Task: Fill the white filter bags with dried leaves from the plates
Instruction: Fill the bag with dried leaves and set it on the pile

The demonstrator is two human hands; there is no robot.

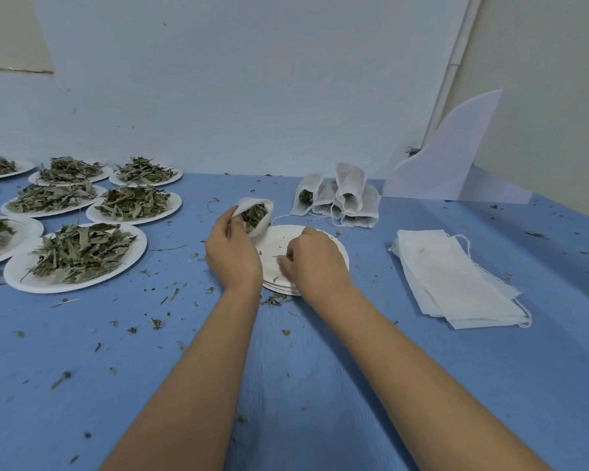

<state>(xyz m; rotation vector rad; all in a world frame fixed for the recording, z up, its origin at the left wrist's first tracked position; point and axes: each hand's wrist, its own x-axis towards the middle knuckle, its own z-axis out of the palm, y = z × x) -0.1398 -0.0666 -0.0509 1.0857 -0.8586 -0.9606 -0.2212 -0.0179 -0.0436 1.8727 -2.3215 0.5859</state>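
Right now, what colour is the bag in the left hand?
White; the bag held by the left hand shows best in the head view.

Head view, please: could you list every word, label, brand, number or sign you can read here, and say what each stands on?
None: no text can be read anywhere in this view.
The white paper plates, the leaf-filled white filter bag in the left hand, the stack of flat white filter bags, the blue tabletop and the white curved card are all plain and unprinted.
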